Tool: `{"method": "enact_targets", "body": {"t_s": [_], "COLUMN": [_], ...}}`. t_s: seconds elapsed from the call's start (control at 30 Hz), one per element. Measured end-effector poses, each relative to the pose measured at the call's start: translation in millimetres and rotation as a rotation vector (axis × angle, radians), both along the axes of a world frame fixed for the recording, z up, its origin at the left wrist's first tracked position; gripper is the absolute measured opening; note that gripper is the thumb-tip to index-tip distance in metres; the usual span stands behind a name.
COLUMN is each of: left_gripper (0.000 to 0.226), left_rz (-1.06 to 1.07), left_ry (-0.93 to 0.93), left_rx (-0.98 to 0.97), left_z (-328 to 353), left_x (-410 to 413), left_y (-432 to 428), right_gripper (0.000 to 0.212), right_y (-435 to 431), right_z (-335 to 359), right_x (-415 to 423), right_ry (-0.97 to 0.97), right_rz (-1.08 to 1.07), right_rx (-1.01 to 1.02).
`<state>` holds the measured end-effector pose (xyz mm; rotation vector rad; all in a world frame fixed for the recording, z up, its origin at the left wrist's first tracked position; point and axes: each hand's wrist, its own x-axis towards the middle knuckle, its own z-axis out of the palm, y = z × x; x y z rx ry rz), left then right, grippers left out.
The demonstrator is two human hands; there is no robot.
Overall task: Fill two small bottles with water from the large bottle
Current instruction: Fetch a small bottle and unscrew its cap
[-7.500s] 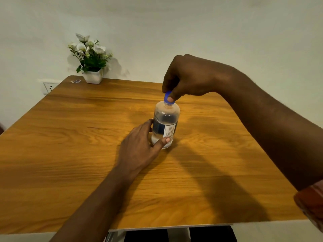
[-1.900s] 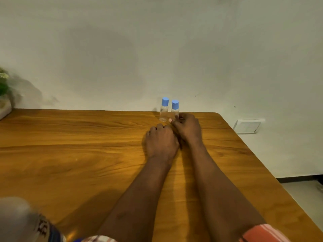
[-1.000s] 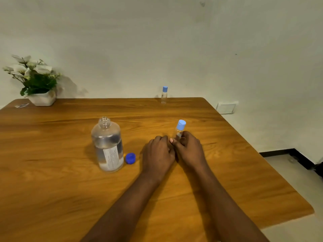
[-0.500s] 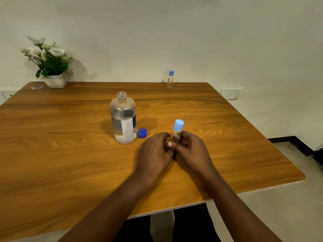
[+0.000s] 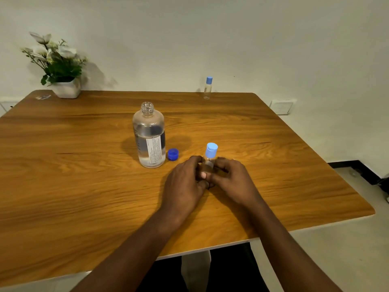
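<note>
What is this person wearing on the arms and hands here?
Nothing that shows: the left hand and right hand are ungloved, both forearms are bare to the picture's lower edge, with no sleeve, watch or bracelet in view.

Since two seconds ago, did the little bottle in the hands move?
Yes: the held small bottle left the far small bottle, ending near the large bottle.

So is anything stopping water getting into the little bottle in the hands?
Yes, its light blue cap is on. The left hand and right hand hold that small bottle. The large bottle is open, its dark blue cap beside it.
</note>
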<state>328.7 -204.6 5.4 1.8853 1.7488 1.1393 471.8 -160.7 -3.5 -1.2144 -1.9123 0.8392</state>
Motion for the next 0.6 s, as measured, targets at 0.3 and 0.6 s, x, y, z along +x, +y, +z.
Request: {"method": "enact_targets", "body": {"t_s": [0.3, 0.6], "left_gripper": [0.046, 0.047], "left_rz": [0.09, 0.056], "left_ry": [-0.026, 0.006], "left_rx": [0.021, 0.044], "left_z": [-1.7, -0.7], "left_x": [-3.7, -5.5], "left_y": [2.6, 3.0], "right_gripper": [0.021, 0.025], "right_y": [-4.5, -3.2], "right_z": [8.8, 14.4], "right_x": [8.3, 11.4], "right_ry": [0.347, 0.355], "right_rz": [-0.054, -0.237], "right_rx": [0.005, 0.028]}}
